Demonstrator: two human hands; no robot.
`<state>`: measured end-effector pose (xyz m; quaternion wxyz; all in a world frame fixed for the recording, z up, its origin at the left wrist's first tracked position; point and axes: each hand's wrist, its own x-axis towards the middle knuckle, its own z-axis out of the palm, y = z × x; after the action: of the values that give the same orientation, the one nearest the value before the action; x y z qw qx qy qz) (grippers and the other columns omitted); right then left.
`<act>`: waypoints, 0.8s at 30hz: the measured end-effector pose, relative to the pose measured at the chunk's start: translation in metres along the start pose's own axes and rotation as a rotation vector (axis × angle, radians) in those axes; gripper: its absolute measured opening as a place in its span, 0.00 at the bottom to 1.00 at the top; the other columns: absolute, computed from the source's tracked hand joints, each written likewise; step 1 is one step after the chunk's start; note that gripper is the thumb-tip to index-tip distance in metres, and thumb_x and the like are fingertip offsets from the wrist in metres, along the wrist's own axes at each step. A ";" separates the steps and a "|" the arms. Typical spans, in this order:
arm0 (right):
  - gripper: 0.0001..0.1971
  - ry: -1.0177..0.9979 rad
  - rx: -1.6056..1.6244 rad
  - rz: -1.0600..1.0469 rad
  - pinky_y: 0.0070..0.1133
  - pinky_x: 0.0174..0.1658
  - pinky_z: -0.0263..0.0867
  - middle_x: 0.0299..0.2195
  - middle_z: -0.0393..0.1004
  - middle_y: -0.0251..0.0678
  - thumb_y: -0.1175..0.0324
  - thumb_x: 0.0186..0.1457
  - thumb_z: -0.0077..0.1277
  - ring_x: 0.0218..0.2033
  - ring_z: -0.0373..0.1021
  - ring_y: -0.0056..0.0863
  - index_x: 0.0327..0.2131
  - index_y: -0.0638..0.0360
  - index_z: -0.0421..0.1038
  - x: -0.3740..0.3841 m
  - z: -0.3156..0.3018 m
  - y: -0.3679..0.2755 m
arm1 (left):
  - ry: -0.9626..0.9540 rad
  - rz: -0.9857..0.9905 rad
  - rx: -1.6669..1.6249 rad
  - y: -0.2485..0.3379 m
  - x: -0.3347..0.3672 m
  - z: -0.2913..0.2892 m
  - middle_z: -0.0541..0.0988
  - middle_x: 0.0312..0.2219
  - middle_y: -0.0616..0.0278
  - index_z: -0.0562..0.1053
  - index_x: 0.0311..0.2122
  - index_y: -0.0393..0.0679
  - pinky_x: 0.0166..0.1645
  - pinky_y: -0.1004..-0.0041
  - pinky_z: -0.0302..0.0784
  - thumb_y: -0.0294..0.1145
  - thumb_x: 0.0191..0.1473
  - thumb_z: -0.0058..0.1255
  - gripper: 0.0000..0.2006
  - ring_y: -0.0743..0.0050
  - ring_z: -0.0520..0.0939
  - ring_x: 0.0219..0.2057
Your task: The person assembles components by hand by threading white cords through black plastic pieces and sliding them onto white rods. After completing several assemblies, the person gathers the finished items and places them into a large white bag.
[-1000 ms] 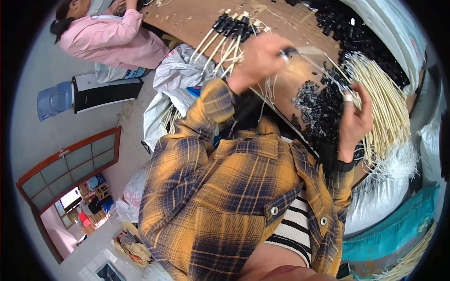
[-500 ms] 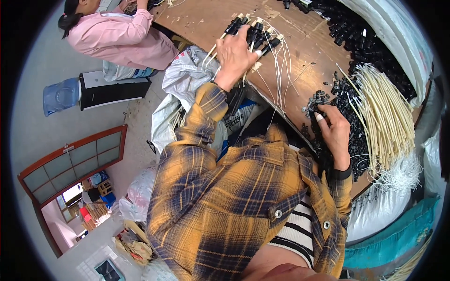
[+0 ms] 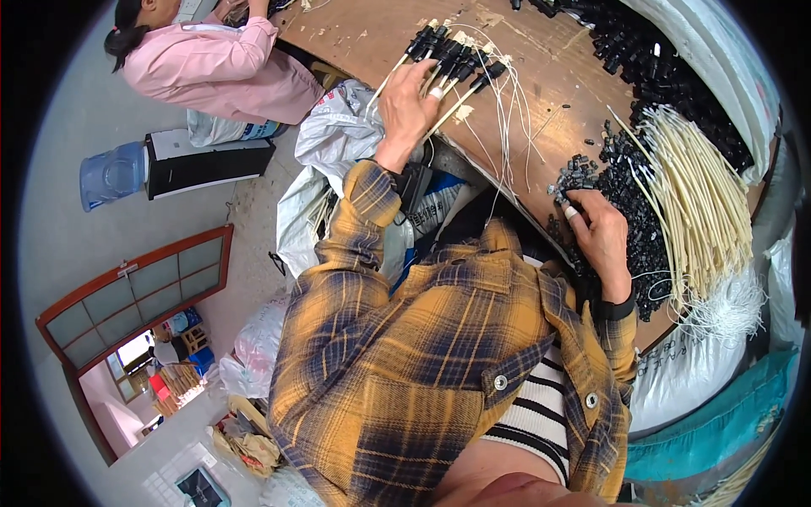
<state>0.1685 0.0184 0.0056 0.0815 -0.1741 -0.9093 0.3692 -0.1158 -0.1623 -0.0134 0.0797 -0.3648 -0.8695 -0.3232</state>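
My left hand (image 3: 407, 110) lies over the lower ends of several cream rods with black plastic fittings (image 3: 456, 61), laid side by side near the table edge. Its thumb is spread from its fingers, and it touches the rods without a visible grip. Thin white cords (image 3: 509, 118) trail from that row across the wood. At the near right, my right hand (image 3: 601, 232) reaches into a heap of small black plastic parts (image 3: 621, 173). Thumb and bent forefinger come together at the heap's edge; whatever is between them is too small to make out. The right thumb has a white wrapping.
Beside the heap lies a large bundle of cream rods (image 3: 697, 198) with white cords (image 3: 722, 313). Larger black fittings (image 3: 634, 68) pile up behind, against a white sack (image 3: 710, 59). A person in pink (image 3: 198, 68) works at the far left. White sacks (image 3: 334, 127) stand below the table edge.
My left hand has drawn back toward me from the black fittings, uncovering more of the row. My right hand has stayed at the heap, its fingertips shifting slightly.
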 end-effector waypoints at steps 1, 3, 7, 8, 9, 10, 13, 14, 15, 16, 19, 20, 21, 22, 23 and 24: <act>0.09 0.006 0.003 -0.008 0.25 0.31 0.66 0.32 0.74 0.40 0.73 0.49 0.55 0.26 0.71 0.36 0.36 0.62 0.73 0.000 0.000 0.000 | 0.005 0.011 -0.044 0.010 0.003 0.003 0.77 0.30 0.59 0.75 0.43 0.47 0.36 0.66 0.74 0.24 0.41 0.53 0.19 0.60 0.78 0.32; 0.09 0.020 0.000 -0.002 0.25 0.32 0.66 0.32 0.74 0.40 0.73 0.49 0.55 0.27 0.72 0.37 0.36 0.62 0.73 -0.001 -0.002 0.000 | -0.090 0.217 -0.230 0.029 0.008 0.023 0.80 0.36 0.60 0.75 0.45 0.49 0.34 0.70 0.76 0.24 0.45 0.50 0.19 0.68 0.80 0.33; 0.09 0.038 0.006 -0.012 0.26 0.33 0.67 0.32 0.74 0.41 0.73 0.49 0.54 0.30 0.72 0.40 0.36 0.63 0.73 -0.004 -0.008 -0.002 | -0.435 0.339 -0.310 0.068 0.012 0.053 0.81 0.38 0.57 0.76 0.46 0.48 0.37 0.72 0.78 0.27 0.50 0.50 0.16 0.68 0.82 0.33; 0.09 0.036 0.006 -0.004 0.26 0.33 0.67 0.32 0.74 0.41 0.73 0.49 0.54 0.30 0.72 0.40 0.36 0.63 0.73 -0.006 -0.010 -0.001 | -0.669 0.265 -0.269 0.072 0.012 0.057 0.81 0.37 0.57 0.76 0.46 0.49 0.37 0.71 0.79 0.29 0.51 0.50 0.15 0.68 0.82 0.31; 0.09 0.049 0.001 0.007 0.26 0.33 0.67 0.32 0.74 0.41 0.73 0.49 0.54 0.30 0.72 0.40 0.36 0.63 0.73 -0.009 -0.013 0.003 | -0.675 0.280 -0.274 0.068 0.010 0.059 0.81 0.37 0.57 0.76 0.46 0.49 0.37 0.71 0.79 0.29 0.51 0.50 0.15 0.68 0.82 0.31; 0.09 0.083 0.016 0.005 0.25 0.32 0.67 0.32 0.74 0.41 0.73 0.50 0.54 0.30 0.72 0.40 0.37 0.63 0.73 -0.013 -0.016 0.006 | -0.600 0.285 -0.168 0.053 0.006 0.054 0.82 0.34 0.57 0.76 0.46 0.50 0.36 0.70 0.78 0.29 0.50 0.51 0.16 0.67 0.82 0.30; 0.10 0.138 0.020 0.067 0.24 0.30 0.66 0.32 0.75 0.40 0.73 0.50 0.55 0.27 0.72 0.37 0.37 0.62 0.73 -0.024 -0.025 0.017 | -0.702 0.094 0.299 0.053 0.016 0.022 0.82 0.29 0.59 0.76 0.46 0.52 0.33 0.68 0.78 0.32 0.50 0.53 0.16 0.67 0.83 0.27; 0.10 0.156 0.024 0.079 0.23 0.29 0.66 0.32 0.74 0.40 0.73 0.50 0.55 0.25 0.71 0.34 0.37 0.62 0.73 -0.026 -0.027 0.023 | -0.621 0.180 0.304 0.053 0.021 0.017 0.82 0.29 0.59 0.76 0.46 0.52 0.31 0.70 0.77 0.32 0.50 0.53 0.15 0.69 0.82 0.26; 0.10 0.177 0.022 0.100 0.22 0.28 0.65 0.32 0.74 0.39 0.73 0.50 0.55 0.24 0.70 0.32 0.37 0.62 0.73 -0.027 -0.029 0.028 | -0.543 0.272 0.298 0.055 0.025 0.020 0.82 0.29 0.60 0.77 0.46 0.53 0.30 0.71 0.77 0.32 0.51 0.53 0.15 0.71 0.82 0.25; 0.10 0.199 0.019 0.102 0.21 0.28 0.65 0.31 0.74 0.38 0.72 0.50 0.55 0.22 0.69 0.30 0.38 0.62 0.73 -0.027 -0.030 0.032 | -0.512 0.305 0.122 0.061 0.033 0.031 0.82 0.29 0.60 0.77 0.45 0.52 0.30 0.70 0.77 0.33 0.51 0.53 0.14 0.71 0.81 0.24; 0.10 0.272 -0.014 0.157 0.21 0.28 0.64 0.30 0.74 0.38 0.72 0.51 0.55 0.22 0.69 0.29 0.38 0.62 0.73 -0.027 -0.041 0.034 | -0.535 0.370 -0.149 0.106 0.078 0.081 0.81 0.34 0.56 0.75 0.48 0.50 0.37 0.70 0.77 0.33 0.51 0.50 0.17 0.63 0.81 0.30; 0.10 0.280 -0.016 0.173 0.21 0.29 0.65 0.31 0.74 0.38 0.72 0.51 0.55 0.24 0.70 0.30 0.38 0.62 0.73 -0.029 -0.044 0.035 | -0.370 0.516 -0.353 0.118 0.095 0.100 0.80 0.36 0.55 0.74 0.49 0.50 0.41 0.70 0.77 0.33 0.50 0.51 0.18 0.63 0.81 0.32; 0.10 0.312 -0.034 0.154 0.22 0.31 0.66 0.32 0.75 0.39 0.72 0.51 0.54 0.27 0.72 0.33 0.38 0.62 0.73 -0.031 -0.046 0.035 | -0.421 0.566 -0.302 0.125 0.123 0.122 0.74 0.49 0.56 0.72 0.52 0.57 0.51 0.62 0.71 0.32 0.45 0.55 0.24 0.60 0.75 0.47; 0.10 0.300 -0.039 0.150 0.23 0.33 0.67 0.33 0.75 0.40 0.72 0.50 0.55 0.29 0.72 0.36 0.37 0.62 0.73 -0.031 -0.049 0.033 | -0.338 0.497 -0.299 0.151 0.141 0.124 0.77 0.44 0.57 0.74 0.47 0.55 0.50 0.55 0.71 0.31 0.43 0.53 0.21 0.52 0.75 0.45; 0.10 0.289 -0.046 0.151 0.24 0.34 0.67 0.33 0.75 0.41 0.72 0.50 0.55 0.31 0.73 0.38 0.37 0.62 0.73 -0.032 -0.051 0.033 | -0.010 0.860 -0.135 0.146 0.156 0.138 0.66 0.51 0.40 0.70 0.51 0.46 0.52 0.50 0.66 0.38 0.45 0.54 0.25 0.36 0.66 0.51; 0.10 0.301 -0.051 0.157 0.26 0.35 0.67 0.32 0.75 0.42 0.71 0.50 0.55 0.32 0.73 0.40 0.37 0.63 0.73 -0.037 -0.051 0.035 | -0.223 0.509 -0.063 0.149 0.175 0.160 0.60 0.56 0.43 0.70 0.53 0.51 0.55 0.49 0.63 0.39 0.44 0.55 0.26 0.35 0.60 0.54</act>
<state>0.2256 0.0610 0.0165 0.1832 -0.3001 -0.8794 0.3211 -0.1243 0.1171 0.0032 0.0508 -0.6073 -0.7428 -0.2773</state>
